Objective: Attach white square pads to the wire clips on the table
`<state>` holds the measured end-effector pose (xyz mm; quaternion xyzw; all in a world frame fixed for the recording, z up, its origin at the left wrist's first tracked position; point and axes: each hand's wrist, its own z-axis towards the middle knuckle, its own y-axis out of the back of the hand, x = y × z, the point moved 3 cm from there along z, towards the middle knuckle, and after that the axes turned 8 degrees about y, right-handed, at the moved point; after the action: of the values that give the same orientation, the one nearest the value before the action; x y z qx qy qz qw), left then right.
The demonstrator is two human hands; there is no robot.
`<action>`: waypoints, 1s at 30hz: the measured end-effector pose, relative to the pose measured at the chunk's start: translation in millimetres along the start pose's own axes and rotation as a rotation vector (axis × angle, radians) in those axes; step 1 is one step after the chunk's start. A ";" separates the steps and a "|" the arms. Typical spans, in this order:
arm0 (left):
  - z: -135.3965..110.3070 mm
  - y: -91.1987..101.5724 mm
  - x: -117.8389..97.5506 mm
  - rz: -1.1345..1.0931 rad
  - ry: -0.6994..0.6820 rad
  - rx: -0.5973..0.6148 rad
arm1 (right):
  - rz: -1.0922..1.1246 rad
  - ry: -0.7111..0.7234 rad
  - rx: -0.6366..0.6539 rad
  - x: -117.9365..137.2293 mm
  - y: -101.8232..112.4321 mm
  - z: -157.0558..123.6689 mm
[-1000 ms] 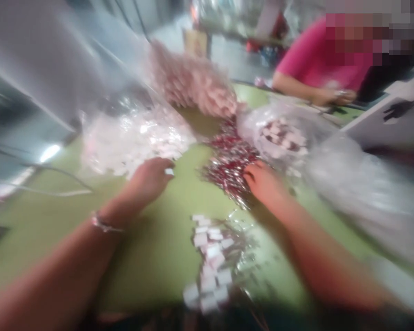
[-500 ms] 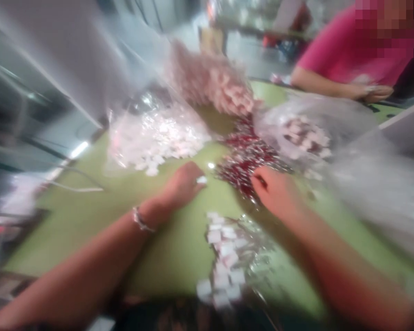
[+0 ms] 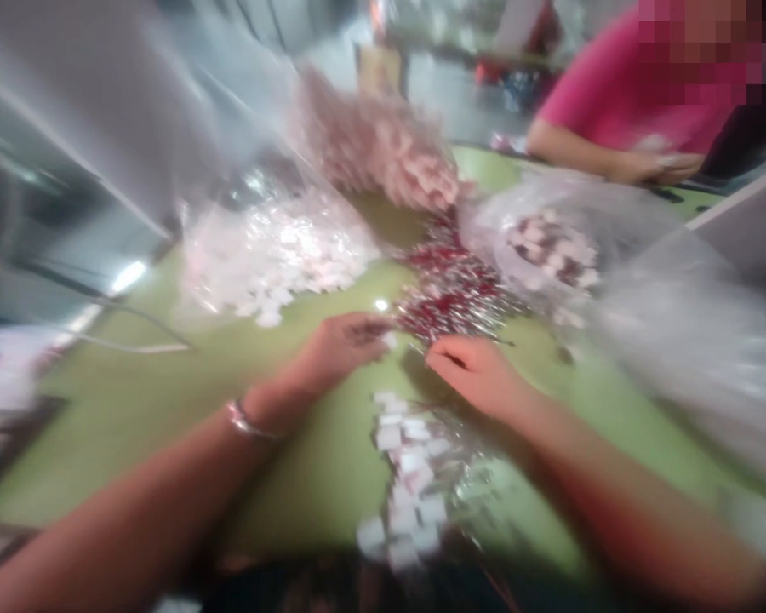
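Observation:
My left hand (image 3: 348, 345) is closed in a pinch on a small white piece (image 3: 389, 340), which shows at its fingertips. Facing it across a small gap, my right hand (image 3: 478, 370) has its fingers pressed together; whatever they hold is too small and blurred to name. Just beyond both hands lies a pile of thin red and silver pieces (image 3: 450, 294), its near edge close to the right fingertips. Closer to my body, several white square pieces (image 3: 408, 485) lie in a heap, with thin wire-like strands (image 3: 469, 443) beside them.
A clear bag of white pieces (image 3: 281, 255) lies at the left back of the green table (image 3: 134, 409). Behind the pile are pink pieces in a bag (image 3: 396, 153). Another plastic bag (image 3: 555, 243) spreads out on the right. A person in a pink top (image 3: 613, 102) sits across the table.
My right hand has drawn left and slightly nearer, away from the red and silver pile, toward my left hand. The left fingers have turned toward it. The whole view has shifted slightly.

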<state>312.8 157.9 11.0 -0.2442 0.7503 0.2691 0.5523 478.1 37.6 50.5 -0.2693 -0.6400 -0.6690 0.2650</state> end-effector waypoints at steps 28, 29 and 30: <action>-6.0 -14.1 4.6 -0.065 -0.040 0.049 | 0.104 -0.073 0.044 6.7 -12.6 0.1; -5.1 -15.0 7.0 -0.086 -0.023 0.054 | 0.106 -0.068 0.036 6.6 -14.9 0.3; -4.6 -16.0 8.5 -0.099 -0.008 0.063 | 0.105 -0.060 0.030 6.6 -17.2 0.3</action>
<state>317.9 142.4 1.8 -0.2625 0.7430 0.2185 0.5756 461.4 38.5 42.9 -0.3182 -0.6427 -0.6363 0.2843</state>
